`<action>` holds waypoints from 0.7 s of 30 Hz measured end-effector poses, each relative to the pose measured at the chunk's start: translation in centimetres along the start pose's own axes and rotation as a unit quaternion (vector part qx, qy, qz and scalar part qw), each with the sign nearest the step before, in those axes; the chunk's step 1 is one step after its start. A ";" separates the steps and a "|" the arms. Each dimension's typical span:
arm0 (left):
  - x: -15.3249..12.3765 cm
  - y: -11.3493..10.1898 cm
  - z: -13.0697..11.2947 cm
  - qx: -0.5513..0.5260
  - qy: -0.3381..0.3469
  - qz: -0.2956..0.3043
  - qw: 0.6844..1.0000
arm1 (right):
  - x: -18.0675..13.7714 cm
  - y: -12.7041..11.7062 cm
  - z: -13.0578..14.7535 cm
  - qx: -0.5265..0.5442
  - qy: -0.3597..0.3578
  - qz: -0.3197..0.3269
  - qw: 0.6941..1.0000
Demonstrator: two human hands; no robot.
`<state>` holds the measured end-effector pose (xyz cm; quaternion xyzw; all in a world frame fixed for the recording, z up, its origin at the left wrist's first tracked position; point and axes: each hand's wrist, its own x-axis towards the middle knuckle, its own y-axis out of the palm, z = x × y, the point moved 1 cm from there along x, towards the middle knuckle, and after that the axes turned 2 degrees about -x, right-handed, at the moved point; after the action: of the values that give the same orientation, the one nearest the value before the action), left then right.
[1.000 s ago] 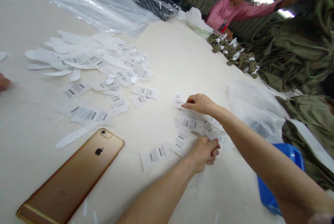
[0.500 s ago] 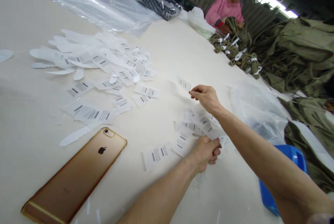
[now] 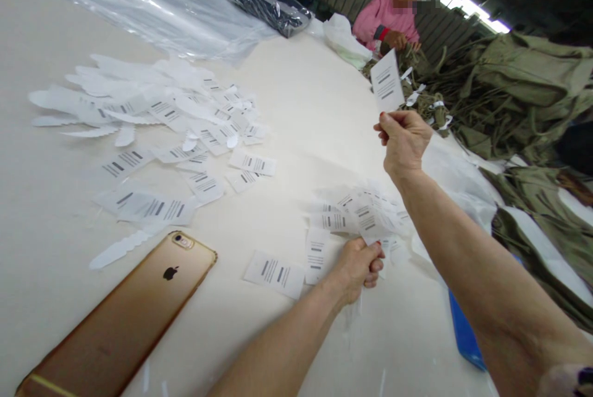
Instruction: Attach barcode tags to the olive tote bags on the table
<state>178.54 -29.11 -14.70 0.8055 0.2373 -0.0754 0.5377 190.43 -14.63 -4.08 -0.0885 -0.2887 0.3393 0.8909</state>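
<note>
My right hand (image 3: 404, 141) is raised over the table, its fingers pinching the lower edge of a white printed label (image 3: 387, 82) held upright. Lower down, my left hand (image 3: 360, 268) is closed, with a printed label (image 3: 368, 219) sticking up from between thumb and fingers. Clear strips hang faintly below that fist. Behind the left hand lies a small heap of loose labels (image 3: 334, 219). Two more, a label (image 3: 274, 273) and an upright-turned label (image 3: 315, 255), lie flat beside the left wrist.
A big pile of labels and white paper strips (image 3: 115, 85) spreads at the left. A gold phone (image 3: 125, 317) lies in front. Plastic sheeting (image 3: 152, 2), a black wrapped bundle (image 3: 264, 2), olive bags (image 3: 532, 82) and a blue container (image 3: 464, 329) surround the table. Across it, a person in pink (image 3: 389, 14) handles olive cloth.
My right hand has risen away from the heap, up and to the right, bringing a label with it. My left hand stays almost in place. The view has shifted slightly.
</note>
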 end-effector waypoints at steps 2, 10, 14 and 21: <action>0.0 0.0 -0.1 -0.003 -0.003 -0.003 1.000 | 1.1 -0.6 0.8 0.013 -0.026 -0.035 0.999; 0.2 -0.4 -0.4 -0.064 -0.016 -0.008 0.998 | 2.6 -5.4 4.8 0.099 0.031 -0.014 0.995; 0.2 -0.4 -0.5 -0.080 0.002 -0.007 0.997 | -3.0 -8.4 4.7 0.042 0.193 0.153 0.968; 0.1 -0.2 -0.6 -0.072 0.005 0.015 0.997 | -12.3 -9.6 0.2 -0.079 0.229 0.221 0.945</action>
<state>178.52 -28.51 -14.66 0.7687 0.2323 -0.0459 0.5941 188.24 -29.97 -6.11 -0.2953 -0.0763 0.4744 0.8258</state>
